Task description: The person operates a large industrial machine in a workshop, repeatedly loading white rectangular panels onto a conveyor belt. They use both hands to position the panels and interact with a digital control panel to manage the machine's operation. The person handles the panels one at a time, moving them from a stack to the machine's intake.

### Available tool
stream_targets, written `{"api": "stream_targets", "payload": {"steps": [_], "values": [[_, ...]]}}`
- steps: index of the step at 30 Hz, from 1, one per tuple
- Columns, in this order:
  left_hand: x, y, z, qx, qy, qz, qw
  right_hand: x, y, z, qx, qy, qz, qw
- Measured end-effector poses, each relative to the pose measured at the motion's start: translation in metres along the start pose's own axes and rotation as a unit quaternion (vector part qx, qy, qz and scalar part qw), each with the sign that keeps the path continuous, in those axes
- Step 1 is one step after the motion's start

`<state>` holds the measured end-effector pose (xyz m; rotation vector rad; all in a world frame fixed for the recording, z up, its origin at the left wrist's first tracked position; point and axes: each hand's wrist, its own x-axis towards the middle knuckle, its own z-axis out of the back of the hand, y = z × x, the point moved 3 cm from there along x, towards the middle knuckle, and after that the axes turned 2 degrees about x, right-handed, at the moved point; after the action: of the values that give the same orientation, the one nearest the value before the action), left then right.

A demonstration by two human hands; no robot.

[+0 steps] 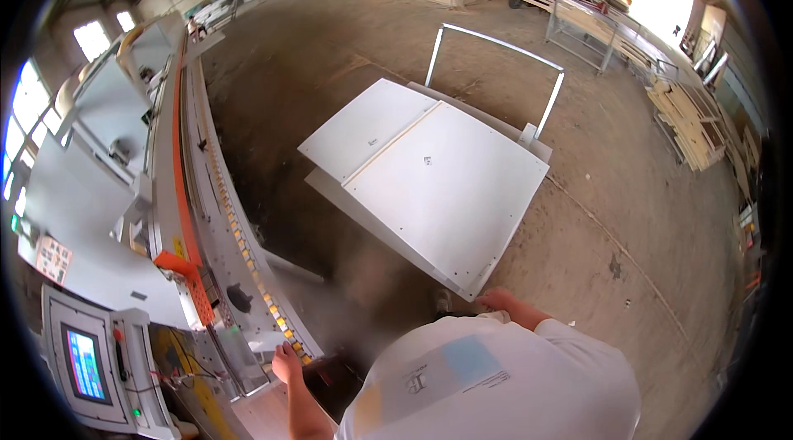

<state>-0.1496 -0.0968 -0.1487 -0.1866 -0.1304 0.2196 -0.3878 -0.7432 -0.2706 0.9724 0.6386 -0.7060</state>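
Observation:
My left hand (287,363) is at the near end of a machine's roller track (268,299), its loosely spread fingers by the yellow rollers. Below that hand, a light pinkish board or surface (263,413) meets the machine's edge. Ahead of me lies a stack of white panels; the larger top panel (450,192) has small holes and a little printed label. Beside it is a second white panel (372,128), with a tan edge strip (395,145) along the seam. Out to the right, my right hand (496,299) is beside the stack's nearest corner, fingers extended; contact is unclear.
A metal-framed cart handle (504,45) rises behind the stack. On the left run the long machine's orange rail (183,151), an orange perforated bracket (194,287) and a control screen (86,364). Boards (694,122) and a metal-framed table (603,33) stand right.

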Motion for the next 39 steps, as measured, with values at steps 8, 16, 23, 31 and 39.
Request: {"api": "stream_targets", "payload": {"steps": [8,16,23,31,39], "values": [[0.003,-0.007,-0.012,-0.04,-0.041,-0.057,0.997,0.015,0.021,0.009,-0.054,-0.084,0.118,0.988],[0.007,-0.001,-0.018,-0.051,-0.028,-0.057,0.997,0.041,-0.012,0.006,-0.108,-0.069,0.088,0.988],[0.007,-0.001,-0.016,-0.034,0.004,-0.037,0.999,0.034,-0.012,0.002,-0.242,-0.03,0.218,0.945],[0.008,0.007,-0.024,-0.047,-0.022,-0.069,0.996,0.024,-0.014,0.004,-0.193,-0.036,0.191,0.962],[0.007,0.005,-0.018,-0.059,-0.001,-0.054,0.997,0.026,-0.02,0.001,-0.205,0.014,0.209,0.956]]}}
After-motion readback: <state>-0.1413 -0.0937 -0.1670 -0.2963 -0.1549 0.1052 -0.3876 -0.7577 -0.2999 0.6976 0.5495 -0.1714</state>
